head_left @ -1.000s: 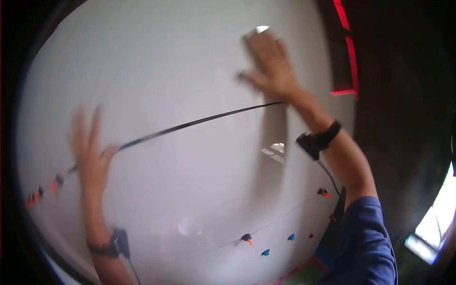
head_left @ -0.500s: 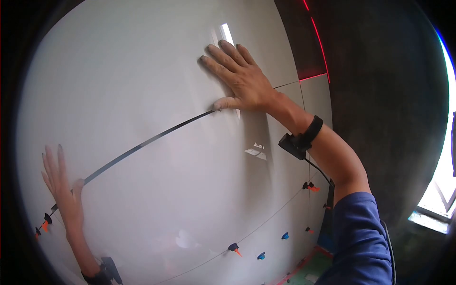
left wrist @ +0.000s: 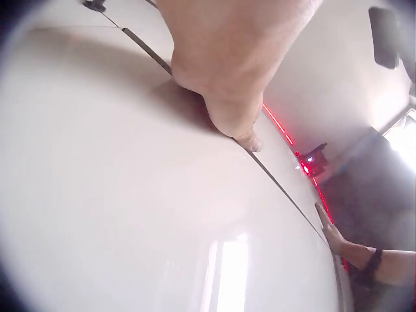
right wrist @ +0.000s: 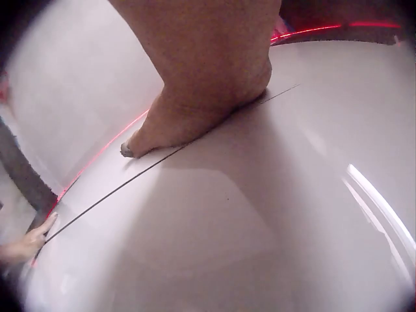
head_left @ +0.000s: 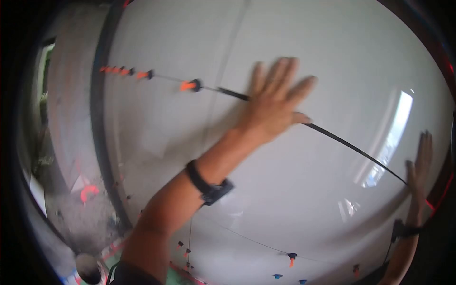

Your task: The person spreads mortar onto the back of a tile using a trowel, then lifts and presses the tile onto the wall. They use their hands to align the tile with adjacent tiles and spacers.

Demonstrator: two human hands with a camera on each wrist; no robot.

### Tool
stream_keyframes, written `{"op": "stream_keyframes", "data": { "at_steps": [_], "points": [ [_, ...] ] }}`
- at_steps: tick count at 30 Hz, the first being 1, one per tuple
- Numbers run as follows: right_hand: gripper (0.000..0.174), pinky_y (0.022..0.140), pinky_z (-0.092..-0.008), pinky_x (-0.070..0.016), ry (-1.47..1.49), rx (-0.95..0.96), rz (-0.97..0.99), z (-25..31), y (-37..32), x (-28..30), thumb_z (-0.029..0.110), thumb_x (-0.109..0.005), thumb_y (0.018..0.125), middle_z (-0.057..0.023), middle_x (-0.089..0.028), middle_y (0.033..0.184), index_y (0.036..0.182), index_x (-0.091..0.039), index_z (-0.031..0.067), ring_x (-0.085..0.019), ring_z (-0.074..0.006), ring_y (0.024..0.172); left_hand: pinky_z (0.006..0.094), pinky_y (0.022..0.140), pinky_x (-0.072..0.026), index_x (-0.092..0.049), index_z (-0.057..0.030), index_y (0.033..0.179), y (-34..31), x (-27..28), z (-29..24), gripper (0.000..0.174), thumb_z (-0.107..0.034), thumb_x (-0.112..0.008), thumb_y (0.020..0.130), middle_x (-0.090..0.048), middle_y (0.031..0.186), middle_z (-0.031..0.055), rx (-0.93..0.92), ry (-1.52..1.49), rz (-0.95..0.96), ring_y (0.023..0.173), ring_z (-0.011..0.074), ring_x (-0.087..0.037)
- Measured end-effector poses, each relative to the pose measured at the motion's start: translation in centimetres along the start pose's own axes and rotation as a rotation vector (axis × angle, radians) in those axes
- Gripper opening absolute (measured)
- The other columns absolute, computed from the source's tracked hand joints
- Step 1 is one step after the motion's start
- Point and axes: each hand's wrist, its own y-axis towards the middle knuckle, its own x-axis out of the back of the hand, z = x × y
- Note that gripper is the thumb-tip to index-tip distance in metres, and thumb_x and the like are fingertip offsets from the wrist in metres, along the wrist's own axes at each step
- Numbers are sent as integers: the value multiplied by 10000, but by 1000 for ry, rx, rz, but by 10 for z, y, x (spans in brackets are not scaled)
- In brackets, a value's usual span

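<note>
My left hand point(head_left: 273, 107) lies spread on a large glossy white upper panel point(head_left: 342, 61), its palm across a dark gap point(head_left: 354, 148) in the head view. This gap runs between the upper panel and a similar lower panel point(head_left: 285, 190). At the far right end of the gap, my right hand point(head_left: 420, 164) rests with straight fingers against the panel. In the left wrist view, the left thumb point(left wrist: 250, 140) sits right at the seam. The right wrist view has the heel and thumb of the right hand along a thin seam point(right wrist: 110, 193); its other fingers are hidden.
Orange-and-black clips point(head_left: 191, 85) line the seam on the left, and another clip point(head_left: 292, 259) sits on a lower seam. Blue knobs point(head_left: 278, 276) stick out below. A red laser line point(left wrist: 324, 198) runs along the panel's edge. Bare wall point(head_left: 76, 123) stands at left.
The head view has swung left, bringing the left hand to the middle and the right hand to the far right edge. Both hands, blurred one second ago, are now against the panels.
</note>
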Motion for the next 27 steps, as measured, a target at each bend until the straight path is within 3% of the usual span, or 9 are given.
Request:
{"op": "stream_keyframes", "data": {
  "at_steps": [5,6,11,14,15,17,21,23,27],
  "points": [
    [779,1204,-524,-160,-13,-35,-58,-3,7,-9,612,-268,997,-151,-272,1613,1558,-282,73,-192,-349,1507,673,1144,-178,-473,-171,1447,-1,-6,-8,762,-471,-738,798,-281,1553,236,-7,-88,-71,1456,402,-240],
    [728,1211,-528,-149,30,-31,-91,-7,13,-15,581,-276,1005,-126,-263,1621,1566,-278,117,-187,-336,1511,672,1144,-182,-477,-164,1439,-3,-7,-6,747,-462,-735,805,-292,1542,239,-8,-111,-83,1450,400,-247],
    [683,1222,-508,-137,-129,8,-181,-21,71,-37,525,-344,1015,-118,-257,1624,1570,-271,132,-173,-327,1515,663,1147,-187,-480,-133,1415,-4,-9,-4,716,-433,-735,817,-318,1507,247,-23,-156,-157,1436,398,-257],
    [648,1229,-501,-122,-148,90,-232,18,129,-40,490,-346,1019,-107,-260,1624,1566,-285,149,-168,-316,1517,652,1155,-182,-487,-123,1408,-3,-6,-5,708,-425,-736,818,-310,1516,245,3,-209,-140,1442,397,-250],
    [634,1231,-497,-116,-116,170,-269,51,154,-32,479,-344,1020,-105,-262,1623,1565,-290,161,-168,-314,1517,652,1155,-182,-487,-123,1408,-3,-5,-4,708,-425,-736,818,-310,1516,245,-1,-209,-144,1442,397,-250],
    [622,1230,-492,-122,-105,132,-187,128,189,-4,479,-331,1020,-110,-279,1616,1561,-306,173,-190,-322,1510,648,1165,-161,-484,-111,1413,-5,-5,-4,699,-420,-722,833,-305,1527,247,2,-231,-143,1450,398,-243],
    [661,1227,-470,-133,-139,89,-175,148,214,4,462,-351,984,-109,-276,1619,1559,-313,137,-195,-317,1510,638,1176,-142,-485,-94,1413,-2,-9,0,670,-420,-686,863,-319,1529,253,-7,-262,-182,1456,400,-244],
    [636,1226,-478,-142,-28,64,-177,150,207,10,478,-367,997,-91,-281,1618,1555,-325,177,-206,-333,1504,619,1188,-134,-488,-78,1411,-1,-12,0,655,-434,-647,885,-341,1523,257,-37,-334,-224,1455,404,-254],
    [641,1227,-474,-143,-48,50,-192,148,214,5,466,-399,983,-89,-284,1617,1554,-330,181,-204,-333,1504,558,1202,-152,-474,-53,1425,-1,-3,45,672,-464,-617,913,-324,1541,258,-16,-201,-191,1459,405,-259]
  ]
}}
